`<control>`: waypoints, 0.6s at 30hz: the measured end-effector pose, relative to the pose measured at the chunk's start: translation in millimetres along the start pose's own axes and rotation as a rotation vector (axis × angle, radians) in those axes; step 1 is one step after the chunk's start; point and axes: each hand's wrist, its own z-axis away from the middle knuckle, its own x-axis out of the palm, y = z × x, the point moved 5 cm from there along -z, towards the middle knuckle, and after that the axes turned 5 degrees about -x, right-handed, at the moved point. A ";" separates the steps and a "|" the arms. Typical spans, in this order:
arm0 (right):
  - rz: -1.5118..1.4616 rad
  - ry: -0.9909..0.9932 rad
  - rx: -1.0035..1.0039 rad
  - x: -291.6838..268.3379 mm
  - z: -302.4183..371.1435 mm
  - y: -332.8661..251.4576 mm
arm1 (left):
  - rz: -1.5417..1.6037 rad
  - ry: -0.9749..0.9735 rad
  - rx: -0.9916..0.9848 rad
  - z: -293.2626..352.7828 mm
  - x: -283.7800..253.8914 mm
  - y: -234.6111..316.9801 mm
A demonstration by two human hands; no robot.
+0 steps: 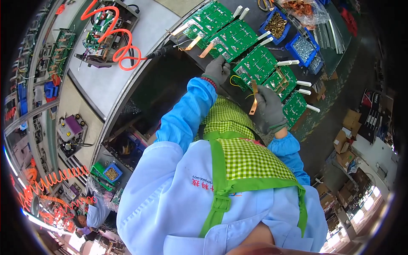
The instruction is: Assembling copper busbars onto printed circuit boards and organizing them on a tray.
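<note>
My right hand, in a grey glove, pinches a bent copper strip with a hole near its lower end. The strip stands in front of the row of green circuit boards. My left hand, also gloved, has its fingers drawn together at the near corner of one green circuit board; whatever lies between the fingertips is hidden. Beside it is another green board with a yellow wire at its edge. Further copper strips stick out from the boards at the left. White bars project from their far sides.
Beyond the boards stand a blue bin of brass-coloured fasteners and a blue bin of silver fasteners. Long metal strips lie at the far right. A red coiled hose hangs over the left bench, and another person is at lower left.
</note>
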 end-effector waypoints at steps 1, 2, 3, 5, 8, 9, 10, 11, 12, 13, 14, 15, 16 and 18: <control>0.037 -0.025 -0.028 4.9 0.3 -1.1 | 0.013 -0.019 -0.032 -2.9 -1.2 -0.7; 0.038 -0.023 -0.028 7.3 -0.2 -3.1 | 0.012 -0.020 -0.034 -4.1 -4.7 -1.3; 0.021 -0.050 -0.014 11.9 -1.2 -5.4 | -0.031 -0.038 -0.046 0.4 -4.5 -2.4; -0.015 -0.075 0.018 18.9 -6.8 -11.7 | -0.210 -0.103 0.006 -4.5 -9.0 -1.7; -0.048 -0.069 0.002 26.6 -17.3 -17.1 | -0.123 -0.093 -0.037 -2.4 -6.9 3.8; -0.048 -0.070 0.004 28.4 -21.9 -19.3 | -0.120 -0.111 -0.044 -1.3 -7.4 4.0; -0.051 -0.075 0.031 30.1 -27.4 -20.5 | -0.119 -0.109 -0.045 -1.7 -7.8 5.0; -0.055 -0.081 0.057 32.6 -32.6 -21.1 | -0.144 -0.093 -0.048 -2.5 -8.7 5.9; -0.053 -0.082 0.059 35.5 -36.3 -19.6 | -0.170 -0.079 -0.052 -1.8 -5.4 6.7; -0.062 -0.061 0.081 38.6 -39.2 -15.8 | -0.145 -0.104 -0.050 0.6 -1.5 7.5; -0.072 -0.040 0.102 40.9 -43.3 -13.1 | -0.143 -0.104 -0.052 2.4 1.3 9.5; -0.074 -0.043 0.106 44.8 -47.6 -14.6 | -0.082 -0.098 -0.100 6.6 1.4 10.2; -0.232 -0.074 0.247 51.5 -51.0 -10.0 | -0.021 -0.091 -0.147 9.5 -0.4 11.4; -0.391 -0.110 0.391 64.0 -59.8 -7.6 | 0.035 -0.109 -0.204 9.9 -6.4 13.4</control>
